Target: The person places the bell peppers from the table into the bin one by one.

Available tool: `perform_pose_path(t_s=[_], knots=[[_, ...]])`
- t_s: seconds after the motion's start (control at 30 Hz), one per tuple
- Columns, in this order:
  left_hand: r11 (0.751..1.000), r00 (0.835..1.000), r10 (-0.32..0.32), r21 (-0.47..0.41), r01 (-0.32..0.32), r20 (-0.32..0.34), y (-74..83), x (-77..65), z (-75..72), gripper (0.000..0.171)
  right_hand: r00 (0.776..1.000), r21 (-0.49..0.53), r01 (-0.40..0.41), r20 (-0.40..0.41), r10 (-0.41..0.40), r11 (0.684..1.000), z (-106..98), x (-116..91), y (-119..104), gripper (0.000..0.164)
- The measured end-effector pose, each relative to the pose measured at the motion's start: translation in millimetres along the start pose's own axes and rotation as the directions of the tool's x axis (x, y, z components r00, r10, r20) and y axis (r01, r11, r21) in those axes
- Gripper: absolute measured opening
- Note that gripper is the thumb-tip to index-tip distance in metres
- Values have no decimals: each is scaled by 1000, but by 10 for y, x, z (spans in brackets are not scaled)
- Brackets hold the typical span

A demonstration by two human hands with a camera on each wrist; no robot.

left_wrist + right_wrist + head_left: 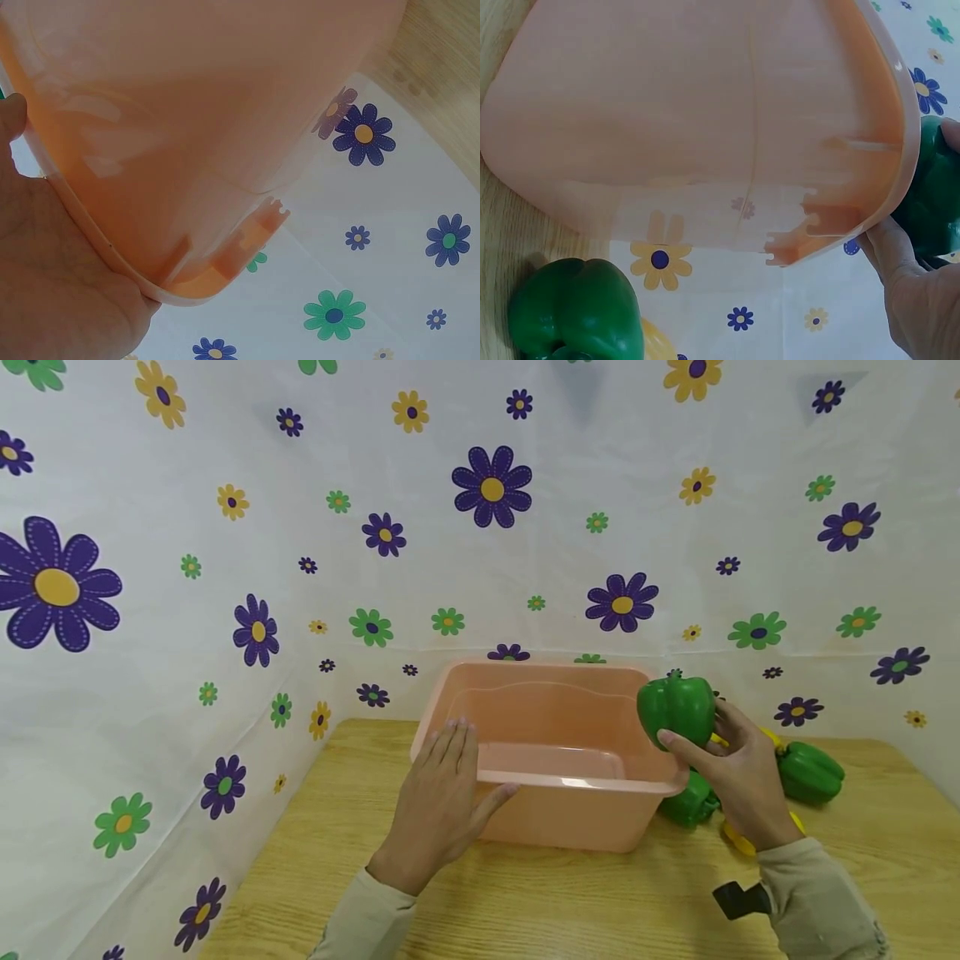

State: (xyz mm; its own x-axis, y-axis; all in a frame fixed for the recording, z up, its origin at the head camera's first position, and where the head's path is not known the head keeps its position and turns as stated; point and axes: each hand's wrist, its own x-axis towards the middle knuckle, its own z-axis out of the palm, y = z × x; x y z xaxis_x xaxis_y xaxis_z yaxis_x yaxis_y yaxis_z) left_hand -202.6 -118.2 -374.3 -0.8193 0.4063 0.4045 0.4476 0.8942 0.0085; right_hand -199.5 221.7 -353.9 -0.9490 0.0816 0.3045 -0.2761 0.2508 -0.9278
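Note:
A pink plastic basin (558, 814) stands on the wooden table, and its visible inside holds nothing. My left hand (442, 793) rests on the basin's front left rim, fingers straight and the thumb spread along the front edge. Above the right end of the rim, my right hand (738, 768) grips a green bell pepper (677, 708) between thumb and fingers. In the right wrist view that held pepper (930, 199) shows just past the rim, partly cut off by the frame. A second green bell pepper (692, 802) lies beside the basin's right wall, below the right hand.
Another green bell pepper (810, 772) lies farther right on the table (525, 910). Yellow things (741, 837), partly hidden by the right hand and forearm, lie among the peppers. A white flower-print sheet (420, 568) hangs behind and to the left.

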Motion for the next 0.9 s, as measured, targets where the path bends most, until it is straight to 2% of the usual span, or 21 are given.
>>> perform_pose_path(t_s=[0.17,0.33,0.57,0.9], knots=[[1000,1000,3,8,-3,-17,2,1,6,88,1000,-18,29,4,-29,999,-5,8,8,73],[1000,1000,0,7,0,-14,4,1,3,88,999,15,48,15,-48,999,-13,11,11,72],[1000,1000,5,11,-4,-21,1,4,5,88,998,29,47,30,-48,998,-15,13,4,73],[1000,1000,1,11,0,-12,0,7,9,89,998,-1,44,39,-44,999,-9,13,-12,72]])
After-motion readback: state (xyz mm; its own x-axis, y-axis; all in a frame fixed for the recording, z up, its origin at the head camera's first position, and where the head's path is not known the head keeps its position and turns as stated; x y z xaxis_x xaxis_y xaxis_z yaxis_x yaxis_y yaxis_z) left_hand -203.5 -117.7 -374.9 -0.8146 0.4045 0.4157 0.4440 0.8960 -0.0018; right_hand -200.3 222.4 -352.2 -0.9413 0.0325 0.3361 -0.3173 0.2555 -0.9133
